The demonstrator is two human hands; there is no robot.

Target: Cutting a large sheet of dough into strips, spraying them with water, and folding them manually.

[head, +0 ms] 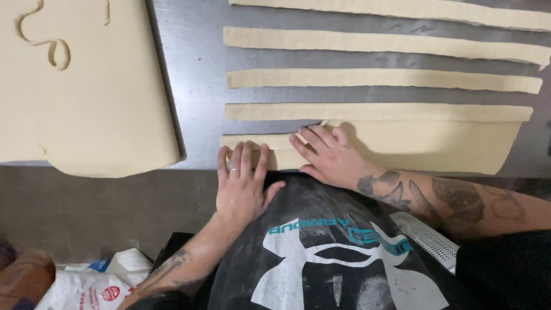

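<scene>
Flour-dusted dark shirt (pixel 321 247) closest. Left hand (pixel 242 182) flat, fingers together, pinning near end of wide dough strip (pixel 425 146) at worktop (pixel 195 74) edge. Right hand (pixel 330 154) fingers spread, pressing dough flat beside fresh cut. Cut strips (pixel 379 77) parallel beyond, apart to avoid sticking. Big dough sheet (pixel 86 97) left.

Top dough strip (pixel 402 10) edge-cropped

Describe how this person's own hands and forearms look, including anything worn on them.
Both forearms are bare and tattooed, with dark sleeve edges near the elbows. The left hand wears a thin silver ring. The right hand wears no visible ring or glove; neither does the left wear a glove.
</scene>
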